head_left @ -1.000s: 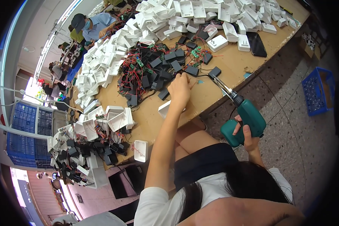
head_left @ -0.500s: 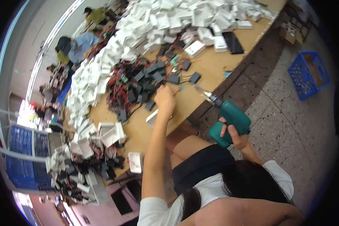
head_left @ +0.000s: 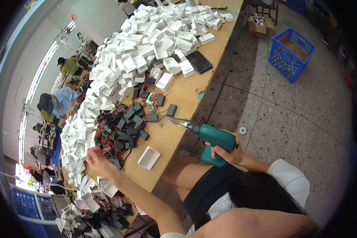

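My right hand [head_left: 226, 152] grips a teal electric screwdriver [head_left: 212, 137]; its bit points left at the wooden table's [head_left: 186, 93] edge. My left hand [head_left: 96, 160] reaches out over the pile of small black modules with red wires [head_left: 121, 131], fingers spread over it; I cannot tell whether it holds a piece. A single white plastic shell [head_left: 148, 157] lies on the table between my two hands. Loose black modules [head_left: 171, 110] lie near the screwdriver's tip.
A large heap of white plastic shells [head_left: 146, 51] covers the far table. A dark flat phone-like slab [head_left: 199, 61] lies beside it. A blue crate [head_left: 291, 48] and a cardboard box [head_left: 258, 23] stand on the speckled floor. Other people [head_left: 59, 101] work at the left.
My left hand has moved left from the single white shell toward the black module pile. The screwdriver has stayed in my right hand and the view has tilted.
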`<state>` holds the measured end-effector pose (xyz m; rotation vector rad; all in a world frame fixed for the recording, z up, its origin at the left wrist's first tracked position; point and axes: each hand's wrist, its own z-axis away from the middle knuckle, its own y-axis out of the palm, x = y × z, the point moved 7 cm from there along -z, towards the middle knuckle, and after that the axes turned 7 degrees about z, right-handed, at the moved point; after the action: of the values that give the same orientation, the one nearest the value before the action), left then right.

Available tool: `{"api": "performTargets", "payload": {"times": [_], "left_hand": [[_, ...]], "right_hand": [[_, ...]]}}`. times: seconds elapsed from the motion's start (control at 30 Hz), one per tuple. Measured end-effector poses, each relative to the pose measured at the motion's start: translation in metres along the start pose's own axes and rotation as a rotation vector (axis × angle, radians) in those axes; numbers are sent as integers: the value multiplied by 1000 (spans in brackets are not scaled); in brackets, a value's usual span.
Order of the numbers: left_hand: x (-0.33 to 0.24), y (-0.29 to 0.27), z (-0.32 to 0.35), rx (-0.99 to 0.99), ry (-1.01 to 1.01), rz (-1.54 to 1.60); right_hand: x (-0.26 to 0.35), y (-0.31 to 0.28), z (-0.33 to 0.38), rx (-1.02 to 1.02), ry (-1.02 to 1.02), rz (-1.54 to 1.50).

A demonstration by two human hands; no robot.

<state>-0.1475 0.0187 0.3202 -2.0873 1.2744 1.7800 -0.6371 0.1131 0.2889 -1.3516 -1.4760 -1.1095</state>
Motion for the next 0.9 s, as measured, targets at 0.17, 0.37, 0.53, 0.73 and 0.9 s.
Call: {"api": "performTargets", "payload": {"times": [0.17, 0.37, 0.53, 0.73, 0.9], "left_hand": [[-75, -48, -1, -221, 285, -336], [-21, -122, -12, 213, 360, -879], [49, -170, 14, 378, 211, -804], [109, -223, 19, 321, -32, -397], [73, -265, -24, -40, -160, 87]], "right_hand": [[-51, 69, -5, 101, 140, -69], [-106, 188, 14, 181, 137, -16], [-145, 253, 27, 275, 175, 43], [-177, 315, 35, 366, 183, 37], [-189, 351, 39, 400, 175, 61]]}}
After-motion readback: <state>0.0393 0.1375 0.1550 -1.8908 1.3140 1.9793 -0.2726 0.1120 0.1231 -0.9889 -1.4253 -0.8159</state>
